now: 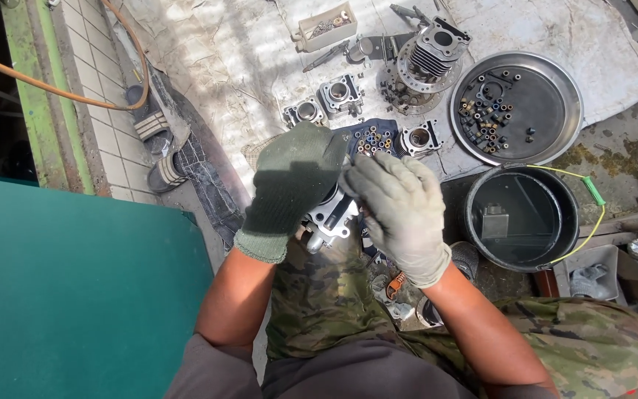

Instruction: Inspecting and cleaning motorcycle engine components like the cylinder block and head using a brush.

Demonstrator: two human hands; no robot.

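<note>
While both gloved hands clasp it | engine part: silvery, ribbed metal

Round tray lies behind the bucket, with cylinder parts left, apparently on cloth.

L hand in dark green knit glove, fingers curled, back facing up, wrist bent inward. R hand in pale grey glove, fingers bent, tips pointing toward L hand. Both hands close together at centre, nearly touching. Forearms bare, angled inward from elbows, forming a V.
</note>
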